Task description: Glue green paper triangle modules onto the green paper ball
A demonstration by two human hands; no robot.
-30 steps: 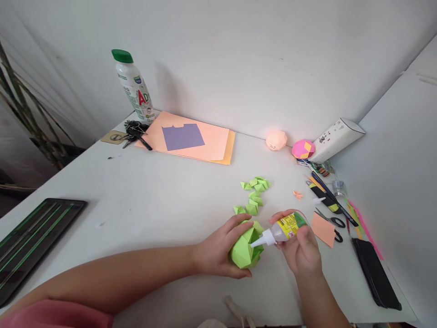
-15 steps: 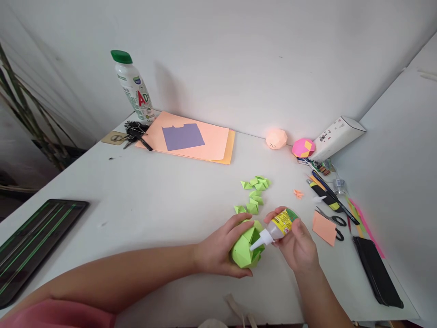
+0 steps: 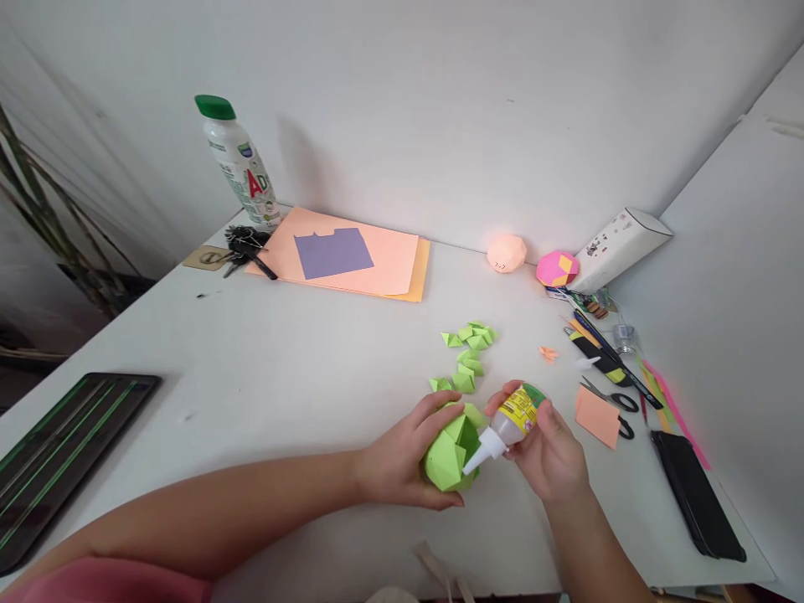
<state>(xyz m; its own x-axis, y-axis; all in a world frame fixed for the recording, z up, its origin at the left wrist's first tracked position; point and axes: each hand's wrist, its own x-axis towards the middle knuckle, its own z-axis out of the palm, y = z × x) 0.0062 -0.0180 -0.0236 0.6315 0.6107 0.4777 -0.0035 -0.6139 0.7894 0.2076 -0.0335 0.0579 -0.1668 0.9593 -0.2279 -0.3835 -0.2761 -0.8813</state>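
My left hand (image 3: 408,456) is wrapped around a light green folded-paper ball (image 3: 445,461), which has an opening on its right side. In my right hand (image 3: 553,448) is a small glue bottle (image 3: 518,412) with a yellow and green label. Its white nozzle points down and left, with the tip at the edge of the ball's opening; whether it touches the paper I cannot tell. Just beyond the ball lie several small green folded-paper pieces (image 3: 465,379), with another cluster of green pieces (image 3: 476,335) farther back.
Scissors (image 3: 619,402), an orange paper square (image 3: 596,415), a cutter (image 3: 600,356) and a black phone-like case (image 3: 697,494) lie at right. Paper balls (image 3: 506,253) rest by the wall. Paper sheets (image 3: 389,260), keys (image 3: 246,243) and a bottle (image 3: 242,167) are back left; a dark tablet (image 3: 75,452) lies left.
The glue nozzle has shifted slightly downward along the rim of the ball's opening. My left hand still holds the ball in nearly the same place.
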